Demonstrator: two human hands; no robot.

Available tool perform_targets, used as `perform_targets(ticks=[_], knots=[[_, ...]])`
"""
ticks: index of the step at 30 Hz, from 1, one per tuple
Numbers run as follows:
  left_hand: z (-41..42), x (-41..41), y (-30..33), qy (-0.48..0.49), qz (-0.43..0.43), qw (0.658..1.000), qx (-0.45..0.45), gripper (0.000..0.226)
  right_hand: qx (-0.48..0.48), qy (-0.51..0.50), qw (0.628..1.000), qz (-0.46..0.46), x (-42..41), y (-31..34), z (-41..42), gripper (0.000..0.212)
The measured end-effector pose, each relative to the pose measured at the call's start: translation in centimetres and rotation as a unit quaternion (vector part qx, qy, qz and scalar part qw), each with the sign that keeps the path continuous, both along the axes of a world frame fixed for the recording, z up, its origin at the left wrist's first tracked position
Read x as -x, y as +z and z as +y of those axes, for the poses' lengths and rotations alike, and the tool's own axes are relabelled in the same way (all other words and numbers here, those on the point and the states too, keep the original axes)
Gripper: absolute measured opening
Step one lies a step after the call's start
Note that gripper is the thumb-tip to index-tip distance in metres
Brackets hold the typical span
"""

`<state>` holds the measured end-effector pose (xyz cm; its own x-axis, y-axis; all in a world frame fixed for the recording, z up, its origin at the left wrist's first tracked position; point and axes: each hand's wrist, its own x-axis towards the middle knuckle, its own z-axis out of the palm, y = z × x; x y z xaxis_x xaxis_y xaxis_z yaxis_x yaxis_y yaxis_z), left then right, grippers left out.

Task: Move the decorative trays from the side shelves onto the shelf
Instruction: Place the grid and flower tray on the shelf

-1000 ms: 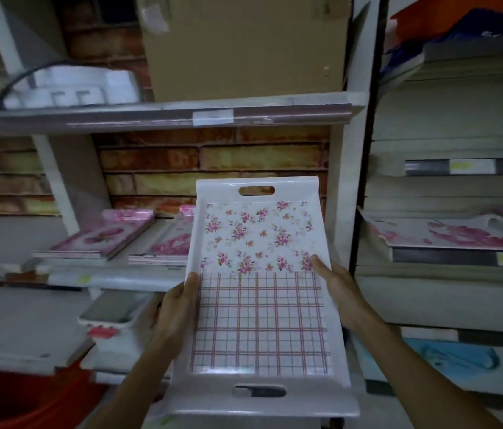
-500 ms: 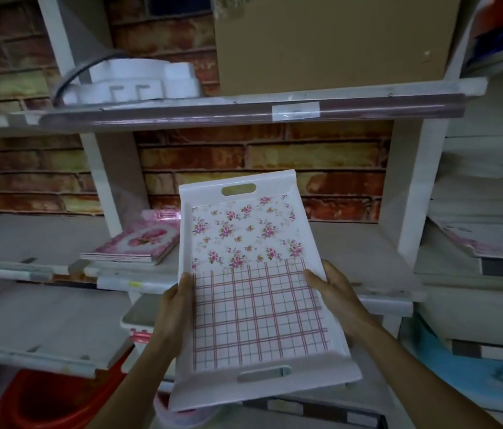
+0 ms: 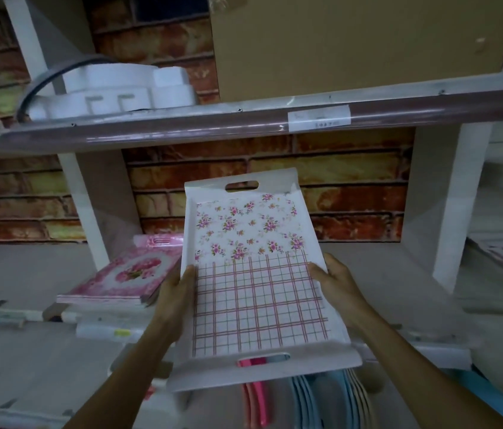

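right now the carry step is under way: both hands hold one tray (image 3: 253, 274) in the air in front of the shelf (image 3: 367, 274), its far handle end tipped up toward the brick wall (image 3: 337, 187) and its near end low, hanging out past the shelf's front edge. the left hand (image 3: 179, 292) grips the tray's left rim, thumb lying over the top; the right hand (image 3: 333, 283) grips the right rim the same way. a stack of pink trays (image 3: 120, 280) already lies by the shelf's left front corner, just beside the carried tray. by my reading, the next move calls for levelling the tray, pushing it forward over the bare right part of the shelf, setting it flat next to the stack, then letting go. the shelf board above (image 3: 244, 125) leaves room, so the tilt can come down gently.
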<state>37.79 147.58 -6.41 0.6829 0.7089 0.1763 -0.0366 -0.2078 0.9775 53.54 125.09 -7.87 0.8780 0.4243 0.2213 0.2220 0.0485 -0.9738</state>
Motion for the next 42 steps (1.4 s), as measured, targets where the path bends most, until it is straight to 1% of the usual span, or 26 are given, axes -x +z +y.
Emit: perform_targets(ticks=[2,6,13,22,27,32,37,42], knots=[[1.2,-2.0,0.8,0.0,0.013,1.0,-0.017,0.02,-0.002,-0.014,1.0,-0.007,-1.7,0.5,1.1,0.024],[3.8,-4.8,1.4,-0.036,0.028,0.999,-0.022,0.039,0.004,-0.02,1.0,-0.004,-4.9,1.1,2.8,0.03],[7.5,-8.8,1.0,-0.053,0.061,0.995,-0.059,0.043,0.023,-0.041,0.999,0.01,-8.3,0.7,5.8,0.031],[10.8,-12.5,-1.0,-0.067,0.086,0.99,-0.092,0.042,0.068,-0.078,0.995,0.009,-10.7,-1.4,8.4,0.036],[11.9,-14.3,-2.8,-0.071,0.104,0.986,-0.107,0.038,0.101,-0.101,0.99,0.008,-10.8,-3.0,9.5,0.039],[13.2,-15.4,-4.2,-0.086,0.136,0.981,-0.103,0.029,0.151,-0.133,0.979,0.003,-10.8,-3.7,10.0,0.035],[14.5,-15.7,-5.2,-0.111,0.153,0.975,-0.116,0.03,0.189,-0.153,0.97,-0.002,-11.7,-4.9,10.3,0.03],[14.6,-16.0,-6.1,-0.118,0.203,0.961,-0.147,0.025,0.214,-0.146,0.965,0.031,-11.7,-5.7,10.3,0.029]])
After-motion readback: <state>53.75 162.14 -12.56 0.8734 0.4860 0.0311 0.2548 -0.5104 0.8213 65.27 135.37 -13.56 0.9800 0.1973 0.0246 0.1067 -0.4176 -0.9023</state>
